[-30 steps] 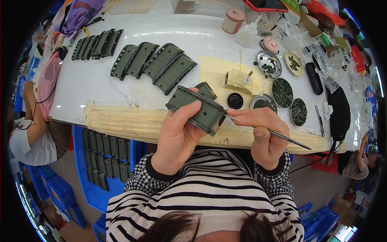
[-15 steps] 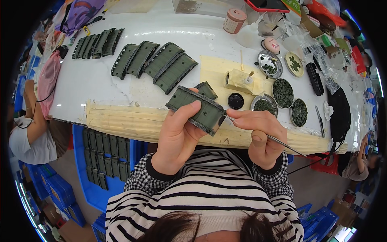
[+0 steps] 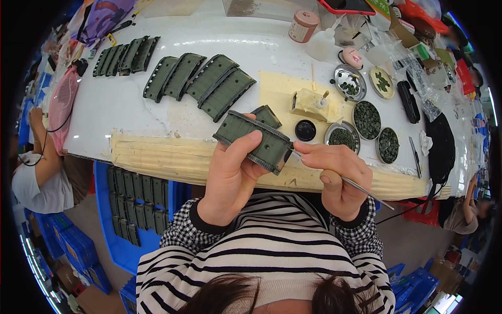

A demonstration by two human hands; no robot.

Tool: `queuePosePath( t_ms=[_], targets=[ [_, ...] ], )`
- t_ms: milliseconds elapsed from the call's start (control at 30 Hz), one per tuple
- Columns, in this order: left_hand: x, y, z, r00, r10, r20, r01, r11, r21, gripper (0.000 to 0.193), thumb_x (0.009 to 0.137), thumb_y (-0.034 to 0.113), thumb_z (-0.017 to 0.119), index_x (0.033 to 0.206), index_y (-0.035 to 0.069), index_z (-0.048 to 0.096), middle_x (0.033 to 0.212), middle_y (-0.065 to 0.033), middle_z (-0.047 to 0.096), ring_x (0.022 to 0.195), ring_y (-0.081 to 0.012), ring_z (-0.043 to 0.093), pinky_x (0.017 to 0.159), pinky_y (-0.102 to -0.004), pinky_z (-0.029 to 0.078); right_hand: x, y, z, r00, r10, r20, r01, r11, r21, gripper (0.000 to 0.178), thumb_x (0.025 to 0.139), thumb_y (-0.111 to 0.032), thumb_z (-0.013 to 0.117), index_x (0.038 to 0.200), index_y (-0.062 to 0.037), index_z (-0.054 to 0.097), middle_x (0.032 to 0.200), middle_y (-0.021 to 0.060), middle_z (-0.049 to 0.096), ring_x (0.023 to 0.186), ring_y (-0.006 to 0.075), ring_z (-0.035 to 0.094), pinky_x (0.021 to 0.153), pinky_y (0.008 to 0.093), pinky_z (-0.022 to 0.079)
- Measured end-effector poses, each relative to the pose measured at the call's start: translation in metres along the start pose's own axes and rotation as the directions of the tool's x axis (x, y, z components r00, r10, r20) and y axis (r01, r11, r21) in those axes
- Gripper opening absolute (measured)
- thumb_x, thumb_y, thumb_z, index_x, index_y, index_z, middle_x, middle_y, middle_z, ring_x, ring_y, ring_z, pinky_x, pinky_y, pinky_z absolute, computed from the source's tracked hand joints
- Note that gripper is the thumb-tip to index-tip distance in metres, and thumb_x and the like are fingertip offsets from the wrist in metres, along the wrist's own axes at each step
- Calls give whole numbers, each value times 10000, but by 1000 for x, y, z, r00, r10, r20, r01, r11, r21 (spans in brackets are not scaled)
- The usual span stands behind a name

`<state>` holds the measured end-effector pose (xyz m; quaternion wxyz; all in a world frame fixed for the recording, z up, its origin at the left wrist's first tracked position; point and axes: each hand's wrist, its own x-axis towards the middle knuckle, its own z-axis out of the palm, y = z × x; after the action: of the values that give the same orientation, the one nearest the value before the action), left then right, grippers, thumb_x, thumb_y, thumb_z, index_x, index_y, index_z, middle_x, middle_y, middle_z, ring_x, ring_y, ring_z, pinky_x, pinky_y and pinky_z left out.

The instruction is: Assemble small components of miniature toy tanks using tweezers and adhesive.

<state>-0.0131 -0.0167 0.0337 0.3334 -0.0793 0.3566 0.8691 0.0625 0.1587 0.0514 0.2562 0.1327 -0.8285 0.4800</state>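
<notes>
Head view: my left hand (image 3: 227, 175) gripped the green piece (image 3: 272, 152) over the yellow strip (image 3: 162, 159), thumb on its face, the other fingers mostly hidden behind. My right hand (image 3: 342, 172) was pinched closed on a thin tool (image 3: 367, 193), its tip at the piece's right end; contact I couldn't tell. Over the last second the tool's tail had swung toward me while its tip stayed there, so I'd judge I was changing angle at one spot. Beyond, the white table (image 3: 120, 112) held a black pot (image 3: 305, 130), dishes of bits (image 3: 366, 120) and other pieces (image 3: 227, 94); a blue bin (image 3: 151, 250) stood below, a co-worker (image 3: 47, 183) leftward.
</notes>
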Motion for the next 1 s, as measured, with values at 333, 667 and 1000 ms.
queuePosePath(
  t_ms=[333, 667, 1000],
  targets=[
    [-4, -4, 3, 998, 55, -7, -55, 998, 27, 366, 937, 147, 534, 1279, 95, 417, 1101, -166, 625, 999, -201, 630, 799, -335, 527, 0, 0, 3, 999, 35, -13, -35, 999, 25, 126, 851, 24, 596, 958, 37, 660, 983, 172, 701, 832, 252, 687, 727, 297, 545],
    [-2, -5, 0, 999, 44, 12, -43, 997, -56, 362, 931, 141, 535, 1275, 84, 437, 1084, -146, 630, 1010, -200, 628, 814, -333, 535, -7, 1, 3, 999, -29, -31, 31, 998, 60, 156, 861, -25, 608, 1003, 24, 653, 1043, 193, 686, 856, 279, 683, 747, 313, 547],
    [-5, -3, 1, 999, 10, 34, -7, 995, -98, 364, 927, 130, 538, 1276, 81, 446, 1077, -144, 636, 1013, -198, 632, 828, -337, 541, -7, -3, 0, 995, -103, 12, 103, 994, 34, 239, 826, -34, 651, 1057, 30, 650, 1078, 230, 662, 878, 290, 681, 728, 321, 557]
  ],
)
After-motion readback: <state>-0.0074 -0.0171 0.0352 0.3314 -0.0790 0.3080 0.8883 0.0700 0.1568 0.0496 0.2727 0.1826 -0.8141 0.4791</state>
